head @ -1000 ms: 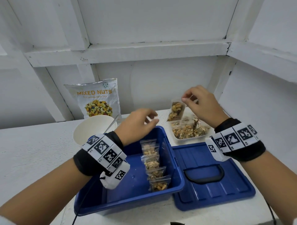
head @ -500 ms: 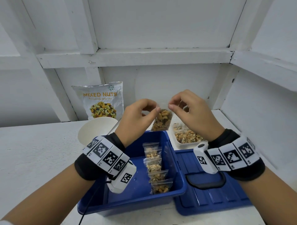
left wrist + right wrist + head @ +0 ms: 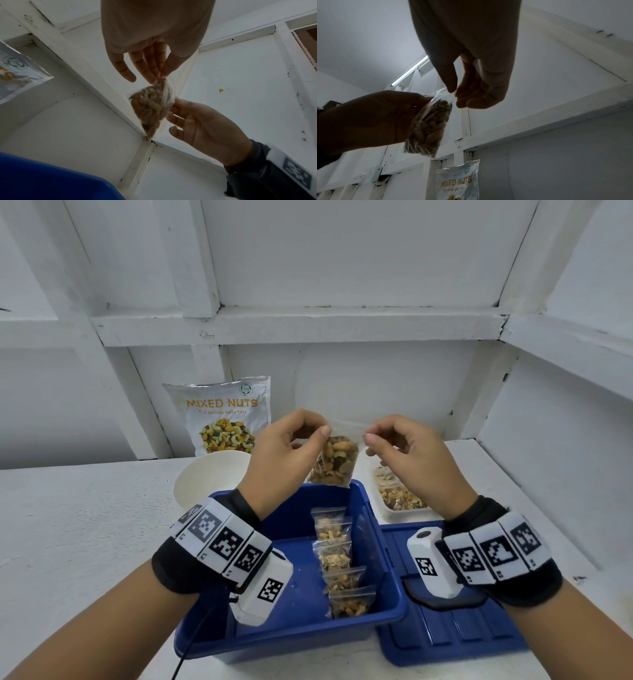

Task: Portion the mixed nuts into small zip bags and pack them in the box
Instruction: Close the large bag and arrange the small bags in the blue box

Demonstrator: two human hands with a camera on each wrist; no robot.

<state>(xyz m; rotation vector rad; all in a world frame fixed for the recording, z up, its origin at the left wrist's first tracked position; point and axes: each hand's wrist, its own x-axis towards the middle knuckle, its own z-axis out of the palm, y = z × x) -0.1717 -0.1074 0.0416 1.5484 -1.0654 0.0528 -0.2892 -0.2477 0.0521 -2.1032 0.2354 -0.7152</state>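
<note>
Clear plastic zip bag (image 3: 334,462), nut-filled, hung over blue box (image 3: 383,573) far rim, 12 o'clock. Left hand (image 3: 287,455) pinched top left corner, right hand (image 3: 407,455) pinched top right. Head view alone showed four packed bags (image 3: 340,563) in row, lid (image 3: 455,631) at 3 o'clock. Wrist views dim; seal line hard to read.
</note>
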